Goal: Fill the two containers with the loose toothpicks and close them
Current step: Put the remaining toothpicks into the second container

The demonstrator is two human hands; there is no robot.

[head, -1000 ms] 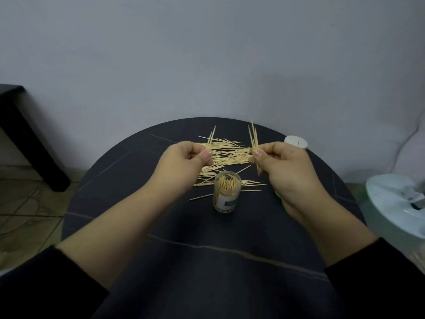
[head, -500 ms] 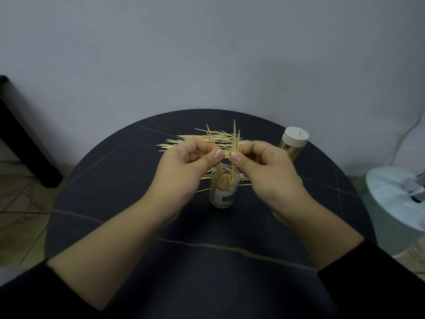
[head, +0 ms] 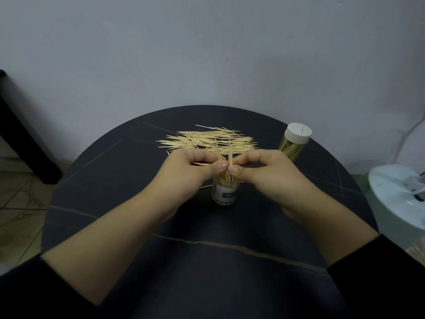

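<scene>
Head view: over a round dark bench [head: 128, 203], the left hand [head: 195, 171] and right hand [head: 259, 171] meet, each pinching upright toothpicks [head: 224, 153] above an open clear container [head: 225, 194]. Loose toothpicks [head: 207, 140] lie behind; a capped container [head: 294, 140] stands far right.

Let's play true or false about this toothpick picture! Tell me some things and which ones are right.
1. The left hand and right hand each pinch toothpicks over the open jar. True.
2. The open jar is empty. False: toothpicks stand inside it.
3. A pile of loose toothpicks lies on the table beyond the hands. True.
4. The capped jar is left of the pile. False: it stands to the pile's right.
5. The table is white. False: it is dark.
</scene>
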